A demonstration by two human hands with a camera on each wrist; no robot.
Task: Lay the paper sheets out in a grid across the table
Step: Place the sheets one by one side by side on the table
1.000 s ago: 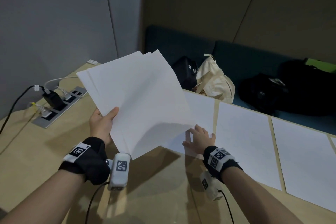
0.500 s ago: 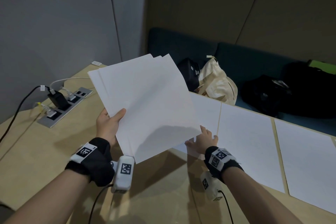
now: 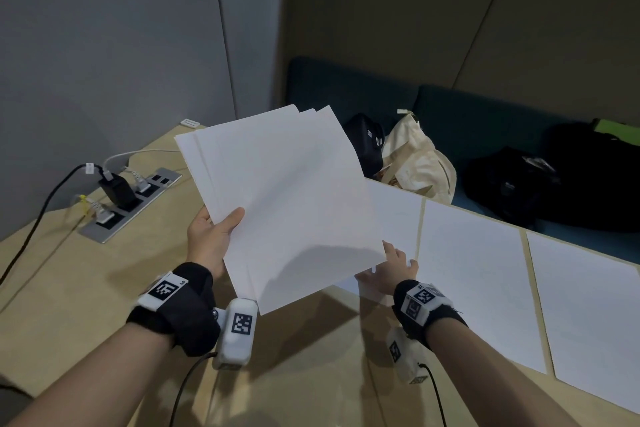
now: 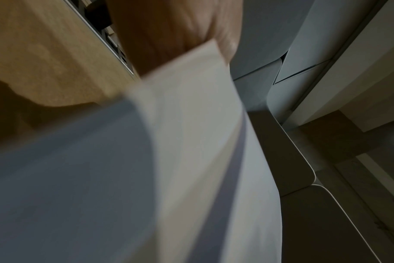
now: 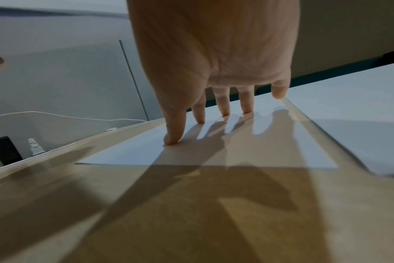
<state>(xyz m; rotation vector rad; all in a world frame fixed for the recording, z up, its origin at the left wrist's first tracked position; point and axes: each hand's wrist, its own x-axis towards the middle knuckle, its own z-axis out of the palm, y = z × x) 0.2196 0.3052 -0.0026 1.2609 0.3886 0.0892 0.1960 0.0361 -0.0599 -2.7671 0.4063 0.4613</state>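
Observation:
My left hand (image 3: pixel 213 236) holds a fanned stack of white paper sheets (image 3: pixel 284 198) up above the wooden table (image 3: pixel 104 281), thumb on top; the same stack (image 4: pixel 191 142) fills the left wrist view. My right hand (image 3: pixel 391 263) rests flat on a single sheet (image 3: pixel 398 215) lying on the table, its straight fingertips (image 5: pixel 172 140) pressing the paper (image 5: pixel 236 147). To the right, two more sheets (image 3: pixel 474 281) (image 3: pixel 588 319) lie side by side in a row along the table's far edge. The held stack hides much of the left sheet.
A power strip (image 3: pixel 128 204) with a black charger (image 3: pixel 116 189) and cables is set into the table at the left. Beyond the far edge, a dark bench holds a cream tote bag (image 3: pixel 419 159), a small black bag (image 3: pixel 367 142) and black backpacks (image 3: pixel 554 180).
My right hand slid slightly right on the sheet, toward its right edge. The left hand keeps the stack raised; the view shifted a little.

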